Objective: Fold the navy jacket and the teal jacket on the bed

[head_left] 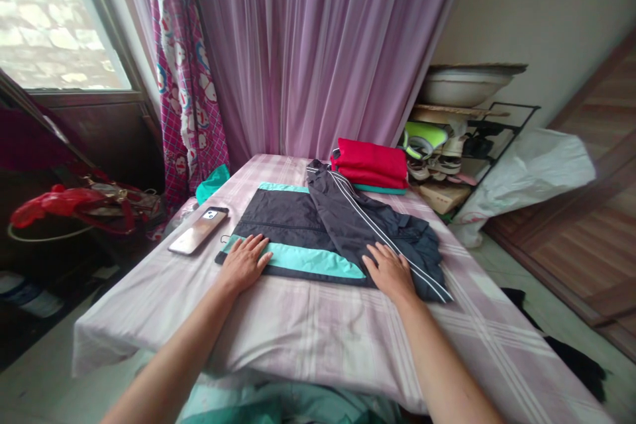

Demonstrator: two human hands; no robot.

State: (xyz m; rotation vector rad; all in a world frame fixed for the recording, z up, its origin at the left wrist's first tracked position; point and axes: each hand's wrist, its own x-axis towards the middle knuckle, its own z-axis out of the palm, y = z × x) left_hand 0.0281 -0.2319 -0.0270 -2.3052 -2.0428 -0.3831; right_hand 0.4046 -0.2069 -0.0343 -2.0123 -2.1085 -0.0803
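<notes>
Handling, as I judge it: the black-and-turquoise jacket (pixel 283 212) should prove light, soft and limp, its thin shell fabric probably slick enough for layers to slide. It does not look fragile. At its left, the hem corner offers a sound hold through all layers, though the small cord loop (pixel 224 239) could snag. Along the middle, the turquoise band (pixel 308 260) lies fairly flat. At the right, the white-striped section (pixel 342 212), apparently a sleeve, is rumpled and wants a broad, pressing hold.

Position: near the left edge of the surface (pixel 308 331) lies a smartphone (pixel 199 232), apart from the jacket. The left hand (pixel 244 262) rests flat on the hem's left end. The jacket spreads between and beyond the hands, toward the far edge. The right hand (pixel 390 269), well apart from the left, rests palm down on the striped section; neither is clamped on anything.
</notes>
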